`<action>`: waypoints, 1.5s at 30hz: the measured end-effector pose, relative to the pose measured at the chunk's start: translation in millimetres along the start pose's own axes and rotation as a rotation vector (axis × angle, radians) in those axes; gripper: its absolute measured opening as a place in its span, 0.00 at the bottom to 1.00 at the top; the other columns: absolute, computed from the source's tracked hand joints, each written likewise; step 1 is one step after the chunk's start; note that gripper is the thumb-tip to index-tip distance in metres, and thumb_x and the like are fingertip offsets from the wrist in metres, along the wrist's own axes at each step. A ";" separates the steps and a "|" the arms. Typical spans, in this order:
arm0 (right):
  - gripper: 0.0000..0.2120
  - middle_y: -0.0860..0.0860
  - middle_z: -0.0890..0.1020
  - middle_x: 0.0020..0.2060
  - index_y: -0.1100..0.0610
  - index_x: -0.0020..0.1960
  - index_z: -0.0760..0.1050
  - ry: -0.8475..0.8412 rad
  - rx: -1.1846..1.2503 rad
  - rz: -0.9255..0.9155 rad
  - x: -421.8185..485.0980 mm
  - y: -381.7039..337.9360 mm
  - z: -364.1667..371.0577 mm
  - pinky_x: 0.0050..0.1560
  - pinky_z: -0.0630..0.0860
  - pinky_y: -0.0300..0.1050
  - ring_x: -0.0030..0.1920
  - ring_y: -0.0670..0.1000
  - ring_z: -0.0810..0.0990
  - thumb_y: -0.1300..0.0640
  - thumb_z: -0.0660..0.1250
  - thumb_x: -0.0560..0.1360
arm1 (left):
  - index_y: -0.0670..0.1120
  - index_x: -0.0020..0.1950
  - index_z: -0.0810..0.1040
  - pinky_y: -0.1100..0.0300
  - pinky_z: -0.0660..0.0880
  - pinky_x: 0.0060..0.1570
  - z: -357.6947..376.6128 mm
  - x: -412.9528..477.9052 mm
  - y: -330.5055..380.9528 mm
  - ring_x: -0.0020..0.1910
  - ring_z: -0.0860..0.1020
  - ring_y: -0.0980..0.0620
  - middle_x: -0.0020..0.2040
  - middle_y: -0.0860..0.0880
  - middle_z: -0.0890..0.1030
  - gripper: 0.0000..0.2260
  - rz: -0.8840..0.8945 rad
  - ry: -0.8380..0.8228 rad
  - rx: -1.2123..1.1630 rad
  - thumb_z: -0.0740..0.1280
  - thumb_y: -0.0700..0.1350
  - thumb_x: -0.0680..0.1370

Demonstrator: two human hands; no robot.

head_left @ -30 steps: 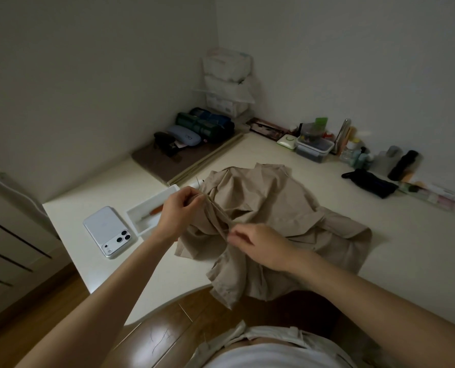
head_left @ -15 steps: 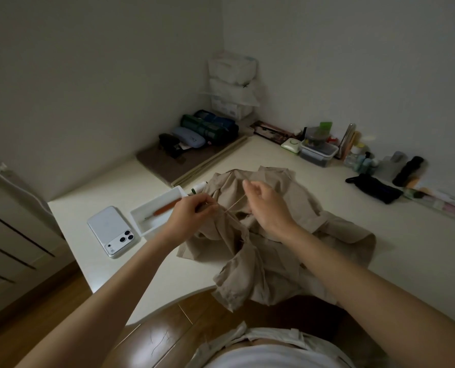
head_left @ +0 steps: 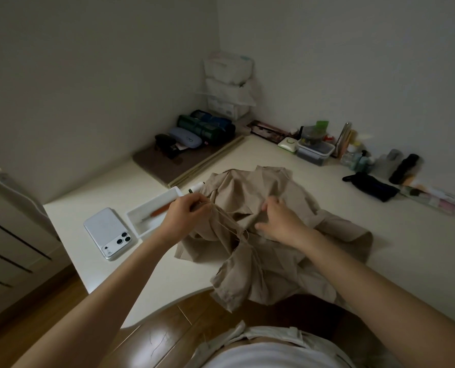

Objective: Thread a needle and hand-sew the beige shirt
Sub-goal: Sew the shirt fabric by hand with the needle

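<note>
The beige shirt [head_left: 263, 235] lies crumpled on the white desk [head_left: 380, 261], one part hanging over the front edge. My left hand [head_left: 187, 213] pinches a raised fold at the shirt's left side. Pale thread [head_left: 229, 221] runs in loose strands from that fold down to the right. My right hand [head_left: 280, 221] is on the cloth in the middle, fingers curled into the fabric. The needle is too small to make out. A white thread spool [head_left: 196, 187] lies just behind my left hand.
A white tray [head_left: 152, 211] with an orange-handled tool [head_left: 158, 211] and a white phone [head_left: 109, 233] lie left of the shirt. Pouches, boxes and bottles line the back wall. A black pouch [head_left: 371, 185] lies at the right.
My right hand rose up and back, drawing the thread taut, then came down onto the middle of the shirt; the thread now hangs slack. My left hand kept its hold on the fold.
</note>
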State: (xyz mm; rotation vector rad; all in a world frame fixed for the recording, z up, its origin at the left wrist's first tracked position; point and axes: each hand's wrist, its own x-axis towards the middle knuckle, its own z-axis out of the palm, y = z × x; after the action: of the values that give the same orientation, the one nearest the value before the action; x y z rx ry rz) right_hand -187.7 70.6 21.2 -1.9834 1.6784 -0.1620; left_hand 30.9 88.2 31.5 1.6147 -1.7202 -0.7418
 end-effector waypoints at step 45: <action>0.08 0.50 0.67 0.31 0.57 0.48 0.70 0.121 0.978 0.349 41.8 9.1 12.4 0.19 0.58 0.33 0.27 0.45 0.62 0.57 0.54 0.82 | 0.48 0.35 0.79 0.65 0.62 0.28 -22.0 3.4 -3.2 0.28 0.60 0.56 0.29 0.52 0.61 0.10 -0.189 -0.134 -1.056 0.63 0.46 0.74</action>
State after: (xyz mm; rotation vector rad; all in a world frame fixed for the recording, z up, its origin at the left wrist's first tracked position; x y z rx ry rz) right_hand -181.4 34.3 -3.8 -0.9600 1.5357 -0.8069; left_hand 50.0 85.2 43.0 0.9698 -0.9247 -1.5366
